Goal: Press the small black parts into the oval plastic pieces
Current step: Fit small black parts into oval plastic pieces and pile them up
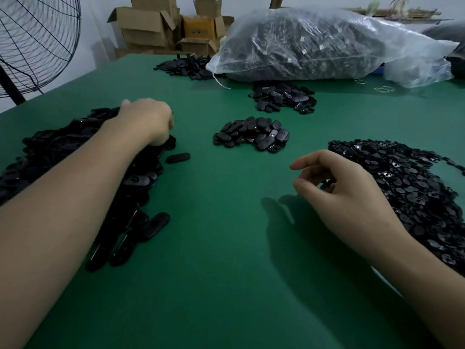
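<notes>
Between my right thumb and fingers: a small black part (327,184), pinched by my right hand (348,197), which hangs just above the table (214,260) with its fingers curled.
Right of that hand: the heap of small black parts (412,187), flat round bits spread thick over the green table; my right wrist lies along its near-left edge.
Left hand: my left hand (148,122) is knuckles up, fingers bent down into the heap of oval plastic pieces (57,152). The fingertips are buried, so I cannot tell whether they grasp a piece or not.
Left heap: dark glossy ovals piled under and beside my left forearm, a few trailing toward me.
Loose oval piece (178,157): lies alone on the table just right of that heap, near my left hand and not touching it.
Middle pile (251,134): more ovals, farther out than both hands and between them; a few show a pale spot.
Farther piles: one pile (283,98) behind the middle pile, another far pile (183,65) by the table's far edge.
Plastic bag (314,44): clear, stuffed with dark parts, lying on its side across the far table, a white string hanging at its mouth.
Rubber bands (383,89): a few pale loops on the table near the bag.
Beyond the table: open cardboard boxes (156,23) stacked by the wall, and a wire fan (32,41) at far left.
</notes>
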